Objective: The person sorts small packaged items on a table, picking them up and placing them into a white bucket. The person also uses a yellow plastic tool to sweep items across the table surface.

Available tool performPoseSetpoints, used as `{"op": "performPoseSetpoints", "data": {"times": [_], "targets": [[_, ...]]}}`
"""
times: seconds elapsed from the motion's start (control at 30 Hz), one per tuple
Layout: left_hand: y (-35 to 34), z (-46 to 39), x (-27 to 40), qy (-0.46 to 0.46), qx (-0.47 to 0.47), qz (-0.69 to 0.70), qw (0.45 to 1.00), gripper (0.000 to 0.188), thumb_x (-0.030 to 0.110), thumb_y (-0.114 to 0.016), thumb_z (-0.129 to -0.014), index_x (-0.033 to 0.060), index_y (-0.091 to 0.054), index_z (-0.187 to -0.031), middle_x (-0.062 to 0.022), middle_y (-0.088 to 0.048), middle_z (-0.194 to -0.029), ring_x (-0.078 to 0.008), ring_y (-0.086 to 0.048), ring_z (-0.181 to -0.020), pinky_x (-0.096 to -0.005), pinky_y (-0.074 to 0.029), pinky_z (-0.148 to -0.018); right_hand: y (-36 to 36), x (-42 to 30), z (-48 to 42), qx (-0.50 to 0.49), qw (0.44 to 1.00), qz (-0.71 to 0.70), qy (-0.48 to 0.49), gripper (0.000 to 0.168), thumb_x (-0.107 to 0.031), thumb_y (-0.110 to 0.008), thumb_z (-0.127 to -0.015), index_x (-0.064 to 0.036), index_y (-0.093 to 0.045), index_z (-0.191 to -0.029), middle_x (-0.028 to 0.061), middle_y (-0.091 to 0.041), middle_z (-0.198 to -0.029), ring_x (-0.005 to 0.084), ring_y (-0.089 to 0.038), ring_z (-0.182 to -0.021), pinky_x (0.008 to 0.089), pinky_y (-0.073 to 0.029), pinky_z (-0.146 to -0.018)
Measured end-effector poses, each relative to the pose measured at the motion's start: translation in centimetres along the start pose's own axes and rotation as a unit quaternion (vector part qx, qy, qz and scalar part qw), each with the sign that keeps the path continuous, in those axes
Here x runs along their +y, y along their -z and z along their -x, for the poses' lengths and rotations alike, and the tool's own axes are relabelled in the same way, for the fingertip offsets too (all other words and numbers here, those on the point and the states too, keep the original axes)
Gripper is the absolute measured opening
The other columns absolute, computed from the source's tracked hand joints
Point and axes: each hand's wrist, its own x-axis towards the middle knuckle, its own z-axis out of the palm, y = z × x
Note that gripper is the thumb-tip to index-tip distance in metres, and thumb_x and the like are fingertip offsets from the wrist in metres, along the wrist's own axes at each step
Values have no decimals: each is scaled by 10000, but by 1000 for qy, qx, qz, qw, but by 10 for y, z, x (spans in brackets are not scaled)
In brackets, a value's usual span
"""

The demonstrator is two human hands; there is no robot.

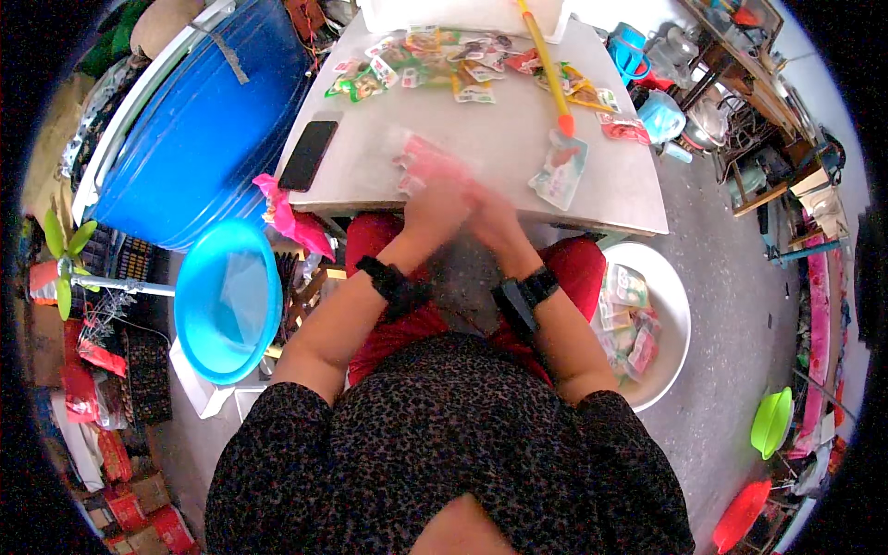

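Note:
A pink-and-clear plastic packet (431, 161), blurred by motion, lies or hovers over the near part of the white table. My left hand (438, 211) grips its near end. Close beside it, my right hand (494, 216) has its fingers at the packet's right corner; both hands are blurred and the fingertips are hidden. To the right, a pale blue-and-white packet (560, 173) lies flat near the tip of a yellow stick with an orange end (548, 62). Several small snack packets (430, 66) are spread along the table's far side.
A black phone (309, 156) lies at the table's (361, 159) left edge, above a bright pink plastic bag (295, 220). A blue basin (229, 305) stands at left, before a large blue tub (201, 125). A white basin (676, 326) holding packets stands by my right knee.

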Motion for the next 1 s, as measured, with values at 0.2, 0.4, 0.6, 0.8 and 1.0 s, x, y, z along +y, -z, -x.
{"op": "performPoseSetpoints", "data": {"times": [0.2, 0.4, 0.6, 0.8, 1.0], "targets": [[2, 19, -7, -40, 55, -24, 997, 148, 207, -442, -737, 69, -475, -780, -132, -483, -743, -294, -508, -647, -387, -428, -541, 12, -16, -2, 24, 836, 547, -30, 242, -249, -487, -728, -14, -539, -742, 45, -523, -711, 103, -465, -569, 244, -347, -440], [-12, 25, -19, -83, 78, -52, 992, 130, 184, -426, -743, 77, -492, -776, -115, -494, -690, -280, -509, -607, -385, -429, -523, 7, -10, 9, 66, 885, 456, -66, 162, -200, -510, -676, -46, -547, -645, 43, -528, -650, 153, -490, -567, 287, -371, -463], [-18, 25, -22, -63, 73, -64, 993, 141, 164, -405, -738, 77, -516, -758, -122, -534, -679, -291, -535, -586, -387, -437, -497, 11, 18, -9, -29, 854, 517, 56, 111, -141, -505, -627, -71, -568, -685, 104, -552, -723, 241, -521, -705, 346, -415, -618], [-27, 37, -40, -104, 87, -63, 989, 124, 159, -435, -718, 56, -502, -707, -134, -520, -655, -303, -524, -586, -399, -427, -507, 40, 35, 6, -9, 899, 427, -94, 183, -168, -542, -672, -15, -542, -772, 98, -557, -758, 160, -521, -695, 307, -422, -557], [-27, 45, -28, -87, 22, -69, 994, 116, 149, -436, -700, 50, -486, -667, -134, -510, -663, -306, -509, -619, -399, -415, -531, 9, 17, 24, -54, 730, 636, 245, 181, -146, -514, -671, -14, -535, -793, 74, -533, -804, 170, -492, -750, 312, -408, -595]]}}
